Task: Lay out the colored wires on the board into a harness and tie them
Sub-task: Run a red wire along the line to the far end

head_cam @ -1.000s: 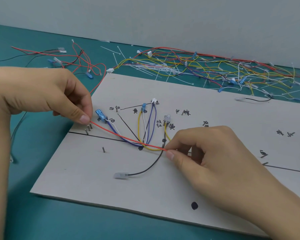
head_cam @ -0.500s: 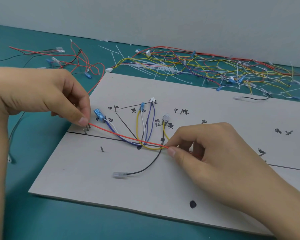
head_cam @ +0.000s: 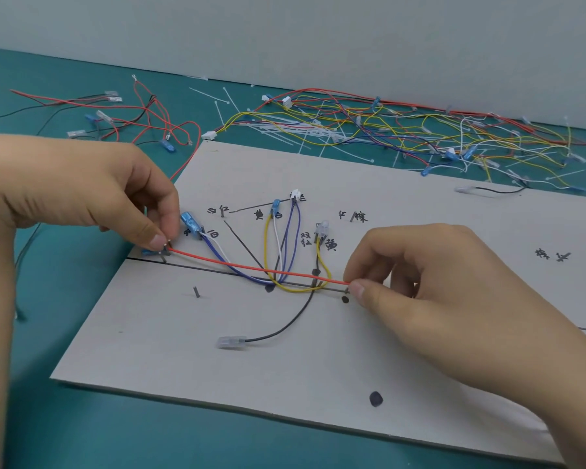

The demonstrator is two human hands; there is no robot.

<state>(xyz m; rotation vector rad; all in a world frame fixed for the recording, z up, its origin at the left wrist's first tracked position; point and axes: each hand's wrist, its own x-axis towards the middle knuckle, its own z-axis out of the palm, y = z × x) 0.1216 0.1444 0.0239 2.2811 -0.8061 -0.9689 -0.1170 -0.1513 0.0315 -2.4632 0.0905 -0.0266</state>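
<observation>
A red wire [head_cam: 257, 269] stretches left to right over the board [head_cam: 183, 350] along its drawn line [head_cam: 197, 268]; the left hand [head_cam: 82, 187] pinches one end at the pins [head_cam: 164, 257]; the right hand [head_cam: 454, 292] pinches it past the yellow wire [head_cam: 266, 245].

Workshop bench: wire pile [head_cam: 403, 130], pegged board [head_cam: 217, 333].
</observation>
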